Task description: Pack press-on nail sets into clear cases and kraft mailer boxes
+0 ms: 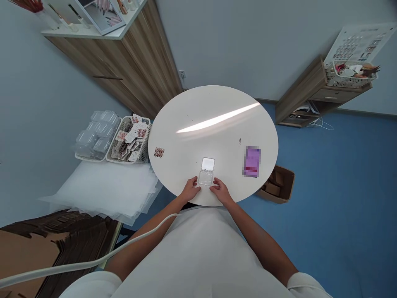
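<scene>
A small clear plastic case (206, 178) lies on the round white table with its lid (207, 164) folded back, away from me. On its left side is my left hand (190, 191), thumb and fingers apart. My right hand (220, 191) mirrors it at the right edge, its fingers also spread. Both sets of fingertips are close beside the case; whether they touch it I cannot tell. No object shows inside the case. A set of reddish-brown false nails (159, 152) lies on the table to the left. To the right is a purple, pixelated item (252, 161).
Left of the table (214, 99) stand a basket of printed cards (132, 138), stacked clear boxes (102, 128) and white sheets (105, 186). A cardboard box (287, 186) sits on the floor at right. A white cable (124, 246) crosses my left arm.
</scene>
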`<act>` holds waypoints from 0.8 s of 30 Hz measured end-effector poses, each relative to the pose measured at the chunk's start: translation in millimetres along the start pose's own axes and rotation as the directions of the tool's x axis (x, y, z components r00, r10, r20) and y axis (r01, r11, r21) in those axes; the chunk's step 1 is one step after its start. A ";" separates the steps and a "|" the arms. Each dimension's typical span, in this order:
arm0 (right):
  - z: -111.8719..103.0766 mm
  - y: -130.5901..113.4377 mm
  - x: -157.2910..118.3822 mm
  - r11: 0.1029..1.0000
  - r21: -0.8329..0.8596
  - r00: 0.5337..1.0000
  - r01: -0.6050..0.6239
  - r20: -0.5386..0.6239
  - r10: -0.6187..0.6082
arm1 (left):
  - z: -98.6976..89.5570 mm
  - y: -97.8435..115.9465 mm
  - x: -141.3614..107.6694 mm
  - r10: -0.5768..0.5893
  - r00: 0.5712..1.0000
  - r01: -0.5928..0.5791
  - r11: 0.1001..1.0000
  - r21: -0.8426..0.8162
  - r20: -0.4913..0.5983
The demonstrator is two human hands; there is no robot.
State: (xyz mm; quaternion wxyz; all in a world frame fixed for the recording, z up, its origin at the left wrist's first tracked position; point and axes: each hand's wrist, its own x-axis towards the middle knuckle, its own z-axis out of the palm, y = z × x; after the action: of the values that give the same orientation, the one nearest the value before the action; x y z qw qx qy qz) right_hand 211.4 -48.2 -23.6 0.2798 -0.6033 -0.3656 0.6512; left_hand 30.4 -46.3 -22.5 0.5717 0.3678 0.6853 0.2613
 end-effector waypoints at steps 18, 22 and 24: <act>-2.9 -11.7 11.8 0.971 0.230 0.997 0.073 -0.027 -0.069 | 0.8 22.2 12.7 0.029 0.995 -0.010 0.982 -0.191 0.096; 0.1 -9.0 11.2 0.975 0.206 0.996 0.087 -0.041 -0.081 | -1.5 19.0 11.2 0.023 0.993 -0.004 0.987 -0.163 0.114; 1.8 -9.0 9.9 0.979 0.181 0.995 0.097 -0.053 -0.089 | -3.5 15.7 11.7 0.021 0.991 -0.002 0.989 -0.146 0.129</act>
State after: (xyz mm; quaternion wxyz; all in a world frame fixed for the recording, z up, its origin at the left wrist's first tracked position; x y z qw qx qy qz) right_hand 207.8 -35.3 -22.0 0.3723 -0.5716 -0.3254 0.6548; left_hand 29.3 -27.3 -16.4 0.6390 0.3452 0.6235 0.2893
